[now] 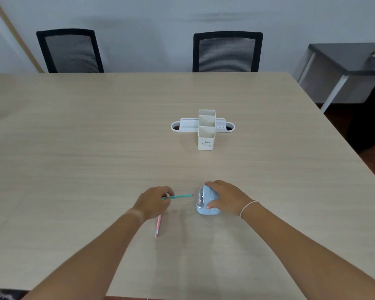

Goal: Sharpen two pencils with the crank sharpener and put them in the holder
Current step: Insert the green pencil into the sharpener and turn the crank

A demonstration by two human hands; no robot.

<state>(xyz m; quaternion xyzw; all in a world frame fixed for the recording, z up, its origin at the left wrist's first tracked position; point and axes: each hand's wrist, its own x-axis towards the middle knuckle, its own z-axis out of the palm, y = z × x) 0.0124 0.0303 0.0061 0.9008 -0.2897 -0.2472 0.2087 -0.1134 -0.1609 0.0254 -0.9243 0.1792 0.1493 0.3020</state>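
Observation:
My left hand [153,202] pinches a teal pencil [179,196] held level, its tip pointing right and just short of the front of a light blue crank sharpener [205,203]. My right hand [224,198] lies over the sharpener's top and right side, gripping it on the table; its crank is hidden. A pink pencil [158,226] lies on the table below my left hand, eraser end towards me, its far end under the hand. The white pencil holder [206,135], with two tall square cups and a low side tray, stands farther back at the middle of the table.
The light wooden table [95,148] spreads wide around the objects. Two black mesh chairs [70,50] [226,51] stand at its far edge. A grey side table [342,68] is at the right, beyond the table's right edge.

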